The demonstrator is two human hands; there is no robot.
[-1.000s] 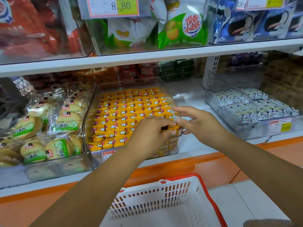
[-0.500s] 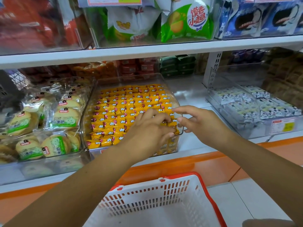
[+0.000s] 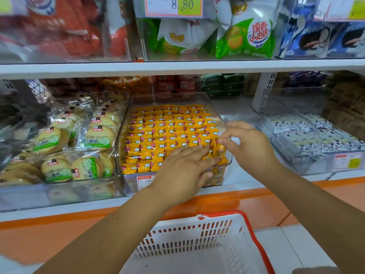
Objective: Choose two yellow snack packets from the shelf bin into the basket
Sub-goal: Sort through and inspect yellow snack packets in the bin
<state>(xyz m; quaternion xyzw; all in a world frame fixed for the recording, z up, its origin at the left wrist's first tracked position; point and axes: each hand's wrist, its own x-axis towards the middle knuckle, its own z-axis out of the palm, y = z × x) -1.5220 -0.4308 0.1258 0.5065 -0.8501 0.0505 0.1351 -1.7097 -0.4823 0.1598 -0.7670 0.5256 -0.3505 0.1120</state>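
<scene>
A clear shelf bin [image 3: 223, 119] holds several rows of small yellow snack packets [image 3: 167, 131]. My left hand [image 3: 183, 169] lies flat on the packets at the bin's front right, fingers straight. My right hand [image 3: 248, 143] is at the bin's right front corner and pinches the top of a yellow packet [image 3: 220, 148] between thumb and fingertips. Below, a white basket [image 3: 197, 246] with a red rim stands on the floor; I see nothing inside it.
To the left, a clear bin holds wrapped round biscuits [image 3: 59, 147]. On the right is a bin of white and black packets [image 3: 308, 135]. The upper shelf [image 3: 177, 67] carries green and blue snack bags. An orange shelf base [image 3: 59, 230] runs below.
My left hand has flattened out from curled fingers onto the packets. My right hand has closed its fingertips on a packet at the bin's corner. The view has tilted up slightly.
</scene>
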